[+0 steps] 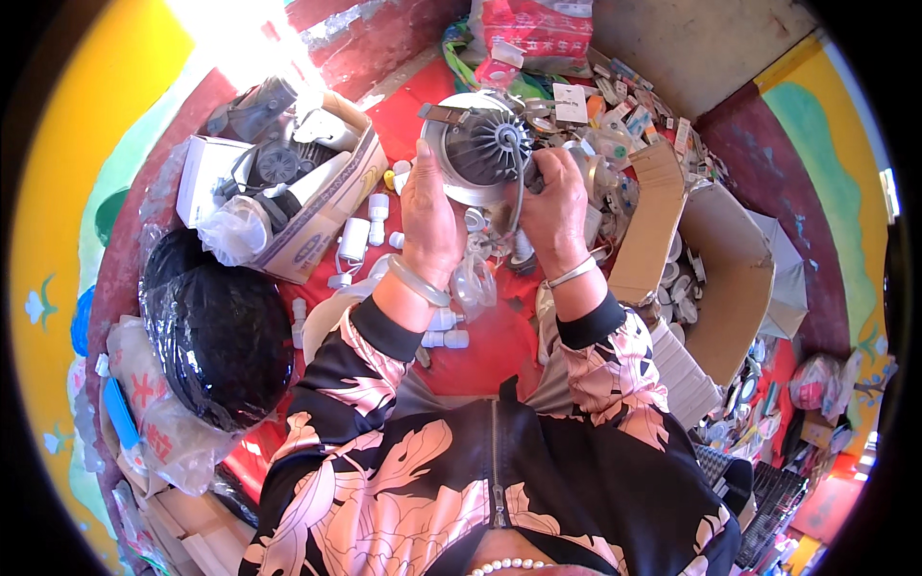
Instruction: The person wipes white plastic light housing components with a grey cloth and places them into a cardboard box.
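sack (538, 36): white characters on red | carton (328, 221): dark purplish letters along its side | plastic bag (165, 422): big red characters | white card (570, 104): small dark print

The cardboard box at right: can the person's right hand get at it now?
Probably yes: the cardboard box is near the right hand and open, though that hand is busy with the lamp.

Yellow wall (53, 221) with a pale green wavy band on my left, yellow and maroon wall (792, 192) on my right, red floor covering (490, 360) before me, bright light (230, 38) ahead-left.
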The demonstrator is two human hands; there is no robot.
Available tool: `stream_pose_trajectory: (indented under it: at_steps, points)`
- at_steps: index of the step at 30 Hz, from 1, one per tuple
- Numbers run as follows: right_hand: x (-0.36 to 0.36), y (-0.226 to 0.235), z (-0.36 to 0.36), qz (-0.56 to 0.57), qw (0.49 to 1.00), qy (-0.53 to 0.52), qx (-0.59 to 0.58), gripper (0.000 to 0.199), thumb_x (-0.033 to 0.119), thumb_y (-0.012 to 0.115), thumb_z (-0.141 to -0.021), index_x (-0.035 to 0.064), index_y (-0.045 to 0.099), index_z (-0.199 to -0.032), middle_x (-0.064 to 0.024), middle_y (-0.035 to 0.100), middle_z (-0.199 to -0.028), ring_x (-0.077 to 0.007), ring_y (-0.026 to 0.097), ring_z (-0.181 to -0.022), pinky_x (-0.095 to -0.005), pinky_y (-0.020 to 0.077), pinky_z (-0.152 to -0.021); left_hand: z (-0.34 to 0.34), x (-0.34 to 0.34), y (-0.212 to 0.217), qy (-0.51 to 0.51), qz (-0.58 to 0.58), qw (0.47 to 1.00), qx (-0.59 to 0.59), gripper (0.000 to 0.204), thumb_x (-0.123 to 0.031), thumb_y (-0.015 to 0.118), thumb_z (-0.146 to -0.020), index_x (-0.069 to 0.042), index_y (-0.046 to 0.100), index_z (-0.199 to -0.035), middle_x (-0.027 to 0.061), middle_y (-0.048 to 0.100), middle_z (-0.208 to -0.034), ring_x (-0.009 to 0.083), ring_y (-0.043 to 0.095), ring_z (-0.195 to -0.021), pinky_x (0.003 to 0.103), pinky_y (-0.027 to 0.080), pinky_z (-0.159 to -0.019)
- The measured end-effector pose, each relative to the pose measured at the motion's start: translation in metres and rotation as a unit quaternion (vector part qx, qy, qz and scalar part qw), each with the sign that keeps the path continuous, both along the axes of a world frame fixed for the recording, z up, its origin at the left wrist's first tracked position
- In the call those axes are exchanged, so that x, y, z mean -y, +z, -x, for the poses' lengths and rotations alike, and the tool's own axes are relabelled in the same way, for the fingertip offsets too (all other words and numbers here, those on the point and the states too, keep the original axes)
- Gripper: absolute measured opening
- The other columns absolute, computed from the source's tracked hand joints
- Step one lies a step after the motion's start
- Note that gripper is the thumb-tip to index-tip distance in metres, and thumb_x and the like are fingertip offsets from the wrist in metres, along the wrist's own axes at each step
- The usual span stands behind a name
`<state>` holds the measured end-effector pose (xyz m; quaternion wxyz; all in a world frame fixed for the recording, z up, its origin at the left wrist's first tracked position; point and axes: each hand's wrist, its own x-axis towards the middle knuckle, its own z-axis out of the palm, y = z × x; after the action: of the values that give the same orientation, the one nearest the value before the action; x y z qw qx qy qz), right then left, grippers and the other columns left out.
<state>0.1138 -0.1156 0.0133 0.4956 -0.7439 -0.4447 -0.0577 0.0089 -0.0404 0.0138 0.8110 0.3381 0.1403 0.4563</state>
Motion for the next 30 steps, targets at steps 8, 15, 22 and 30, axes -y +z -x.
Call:
stream_pose_trajectory:
  at_steps: [8,15,22,30]
  points:
    - [0.003,0.000,0.008,0.058,0.997,0.042,0.015,0.028,0.009,0.067,-0.061,-0.0012,0.056,-0.085,-0.0156,0.054,-0.089,-0.0347,0.053,-0.087,-0.0410,0.0444,-0.076,0.001,-0.020,-0.010,-0.017,0.012,0.999,0.029,0.051,-0.044,0.035,-0.096,0.001,0.051,-0.114,0.0107,0.062,-0.104,0.0185,0.062,-0.090,0.033,0.052,-0.081]
    - [0.002,0.001,0.013,0.063,0.997,0.046,-0.025,0.031,0.009,0.069,-0.061,-0.0020,0.057,-0.088,-0.0155,0.055,-0.090,-0.0342,0.055,-0.085,-0.0382,0.0460,-0.074,0.005,-0.017,-0.006,-0.006,0.026,0.999,0.032,0.052,-0.042,0.030,-0.098,0.003,0.051,-0.113,0.0134,0.062,-0.103,0.0205,0.063,-0.090,0.035,0.051,-0.082]
    - [-0.001,-0.001,0.014,0.083,0.994,0.040,0.062,0.030,0.012,0.069,-0.060,0.0001,0.056,-0.084,-0.0144,0.054,-0.087,-0.0345,0.055,-0.084,-0.0410,0.0465,-0.073,0.005,-0.022,-0.009,-0.007,0.037,0.999,0.018,0.052,-0.041,0.027,-0.098,0.004,0.052,-0.110,0.0135,0.062,-0.101,0.0217,0.063,-0.090,0.035,0.051,-0.083]
    - [0.007,0.007,0.021,0.029,0.987,0.112,0.109,0.024,0.010,0.068,-0.072,0.0031,0.058,-0.093,-0.0128,0.057,-0.089,-0.0324,0.059,-0.079,-0.0380,0.0488,-0.066,0.014,-0.041,-0.010,0.054,0.131,0.990,-0.002,0.042,-0.028,0.024,-0.099,0.002,0.051,-0.112,0.0148,0.060,-0.107,0.0264,0.060,-0.098,0.041,0.048,-0.089]
